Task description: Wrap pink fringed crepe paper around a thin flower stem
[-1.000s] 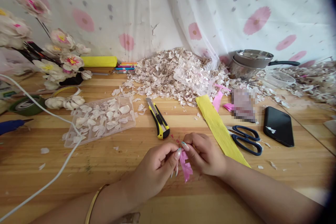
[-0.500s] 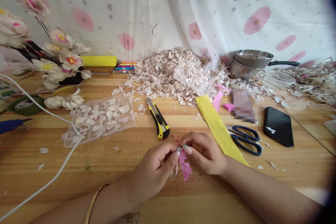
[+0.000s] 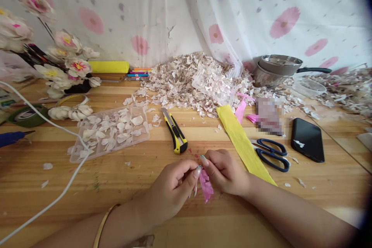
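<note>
Wooden table (image 3: 116,180), two hands (image 3: 178,186) (image 3: 228,174) pinching one pink fringed strip (image 3: 206,191), one utility knife (image 3: 175,133), one phone (image 3: 309,137)

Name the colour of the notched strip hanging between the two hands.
The notched strip is pink, seen best in the head view.

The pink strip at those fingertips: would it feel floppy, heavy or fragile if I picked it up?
The pink strip is probably floppy: its lower part looks creased and trails below the left hand and right hand. It's likely very light, since it looks thin as paper. It might tear easily, as notches in one edge leave narrow tabs.
</note>
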The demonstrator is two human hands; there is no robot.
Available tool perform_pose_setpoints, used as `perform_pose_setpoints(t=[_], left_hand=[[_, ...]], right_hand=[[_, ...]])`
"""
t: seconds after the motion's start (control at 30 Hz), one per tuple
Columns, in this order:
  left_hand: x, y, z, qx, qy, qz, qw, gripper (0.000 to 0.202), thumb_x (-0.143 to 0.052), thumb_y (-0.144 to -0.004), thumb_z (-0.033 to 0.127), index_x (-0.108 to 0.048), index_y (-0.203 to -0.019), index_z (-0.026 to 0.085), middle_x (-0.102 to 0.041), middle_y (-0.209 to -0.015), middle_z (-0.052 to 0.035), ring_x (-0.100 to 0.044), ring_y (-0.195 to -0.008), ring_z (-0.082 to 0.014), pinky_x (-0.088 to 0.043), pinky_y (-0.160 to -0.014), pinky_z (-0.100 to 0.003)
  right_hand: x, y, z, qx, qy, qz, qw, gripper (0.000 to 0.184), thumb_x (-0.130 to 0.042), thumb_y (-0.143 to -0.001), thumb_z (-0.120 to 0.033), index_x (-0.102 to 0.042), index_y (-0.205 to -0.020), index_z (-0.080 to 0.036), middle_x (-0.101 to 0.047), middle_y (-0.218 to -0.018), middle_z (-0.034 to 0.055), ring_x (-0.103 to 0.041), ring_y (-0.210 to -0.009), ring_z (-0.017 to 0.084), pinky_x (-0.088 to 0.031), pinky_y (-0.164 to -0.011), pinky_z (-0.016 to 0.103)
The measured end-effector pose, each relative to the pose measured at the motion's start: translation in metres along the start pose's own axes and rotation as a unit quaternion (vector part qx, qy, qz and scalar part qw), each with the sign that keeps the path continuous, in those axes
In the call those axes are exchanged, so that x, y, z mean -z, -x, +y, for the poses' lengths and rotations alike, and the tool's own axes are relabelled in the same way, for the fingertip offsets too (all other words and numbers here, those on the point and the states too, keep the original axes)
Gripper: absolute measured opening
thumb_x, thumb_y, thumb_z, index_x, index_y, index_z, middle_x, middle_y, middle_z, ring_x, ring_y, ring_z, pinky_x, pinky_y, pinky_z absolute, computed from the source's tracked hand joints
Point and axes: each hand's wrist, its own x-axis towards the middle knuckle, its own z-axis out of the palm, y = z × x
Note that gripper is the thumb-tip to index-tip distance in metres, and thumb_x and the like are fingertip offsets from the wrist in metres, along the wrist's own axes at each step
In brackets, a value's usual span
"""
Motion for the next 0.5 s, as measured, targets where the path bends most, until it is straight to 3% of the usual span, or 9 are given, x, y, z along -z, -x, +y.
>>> perform_pose_setpoints(t=[0.23,0.5], left_hand=[[0.0012,-0.0001,-0.0021,-0.006,-0.002,0.02,1.0,0.032,-0.04,-0.096,0.041,-0.053,-0.08,0.018,-0.051,-0.065,0.002,-0.048,-0.061,-0.012,-0.038,-0.059,-0.023],[0.0012,-0.0007,-0.0017,-0.001,-0.003,-0.003,1.0,0.028,-0.04,-0.097,0.037,-0.053,-0.081,0.018,-0.048,-0.066,0.0036,-0.045,-0.061,-0.0108,-0.035,-0.057,-0.022]], right_hand=[[0.0045,-0.0009,-0.0021,-0.042,-0.083,0.005,0.996,0.035,-0.038,-0.098,-0.044,-0.052,-0.08,-0.017,-0.057,-0.066,0.0019,-0.052,-0.057,0.012,-0.043,-0.051,0.021],[-0.0017,0.0016,0.0,-0.014,-0.006,-0.001,1.0,0.026,-0.039,-0.096,-0.029,-0.045,-0.073,-0.02,-0.05,-0.057,-0.0015,-0.045,-0.047,0.01,-0.034,-0.044,0.02]])
